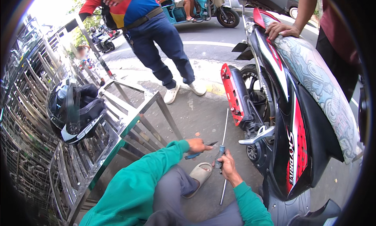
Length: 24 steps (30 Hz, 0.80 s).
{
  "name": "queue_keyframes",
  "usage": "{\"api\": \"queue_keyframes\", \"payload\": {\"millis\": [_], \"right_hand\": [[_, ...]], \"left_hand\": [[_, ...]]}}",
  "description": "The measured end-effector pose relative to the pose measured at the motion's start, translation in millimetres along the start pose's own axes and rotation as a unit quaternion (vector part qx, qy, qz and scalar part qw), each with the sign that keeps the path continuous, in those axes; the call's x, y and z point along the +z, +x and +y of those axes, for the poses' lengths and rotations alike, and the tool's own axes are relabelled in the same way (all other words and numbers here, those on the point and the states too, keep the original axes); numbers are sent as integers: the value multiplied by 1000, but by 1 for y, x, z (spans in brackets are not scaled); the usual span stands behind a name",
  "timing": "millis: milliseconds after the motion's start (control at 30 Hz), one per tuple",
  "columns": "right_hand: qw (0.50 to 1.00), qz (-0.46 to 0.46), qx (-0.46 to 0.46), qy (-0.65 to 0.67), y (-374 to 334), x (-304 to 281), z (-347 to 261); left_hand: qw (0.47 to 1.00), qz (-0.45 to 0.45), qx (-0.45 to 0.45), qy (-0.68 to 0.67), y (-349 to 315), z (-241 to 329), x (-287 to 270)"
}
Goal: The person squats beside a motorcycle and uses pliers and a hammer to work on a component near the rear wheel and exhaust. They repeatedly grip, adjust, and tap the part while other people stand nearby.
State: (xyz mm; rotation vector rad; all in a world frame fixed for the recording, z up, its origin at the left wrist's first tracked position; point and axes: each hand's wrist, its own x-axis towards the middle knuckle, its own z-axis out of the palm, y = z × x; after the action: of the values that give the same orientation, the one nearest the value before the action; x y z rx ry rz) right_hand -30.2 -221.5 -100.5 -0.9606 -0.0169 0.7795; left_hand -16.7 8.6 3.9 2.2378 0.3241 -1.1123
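My left hand [197, 145] is closed round pliers [192, 156] with blue handles; their dark, pointed jaws stick out to the right. Just right of it, my right hand [228, 165] grips a long thin metal rod [225, 128] at a blue-grey, cylinder-like part [220, 151]. The rod runs out both above and below that hand; I cannot make out how the blue-grey part joins it. Close by on the right stands a black, red and white motorcycle [280, 108], its footrest [256, 136] to the right of the rod. Neither hand touches it.
On the left, a shiny metal bench [156, 99] carries a black-and-white helmet [74, 112]. One person [156, 42] in dark trousers stands ahead. Another person's hand [282, 30] rests on the motorcycle's patterned seat [313, 73]. A teal three-wheeler [199, 7] is on the road behind.
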Motion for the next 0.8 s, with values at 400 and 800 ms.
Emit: {"api": "queue_keyframes", "payload": {"millis": [400, 800], "right_hand": [[891, 109, 93, -431, 19, -49, 72], [692, 28, 228, -684, -10, -100, 186]], "left_hand": [[962, 127, -9, 241, -6, -62, -17], [963, 180, 95, 174, 4, -104, 9]]}}
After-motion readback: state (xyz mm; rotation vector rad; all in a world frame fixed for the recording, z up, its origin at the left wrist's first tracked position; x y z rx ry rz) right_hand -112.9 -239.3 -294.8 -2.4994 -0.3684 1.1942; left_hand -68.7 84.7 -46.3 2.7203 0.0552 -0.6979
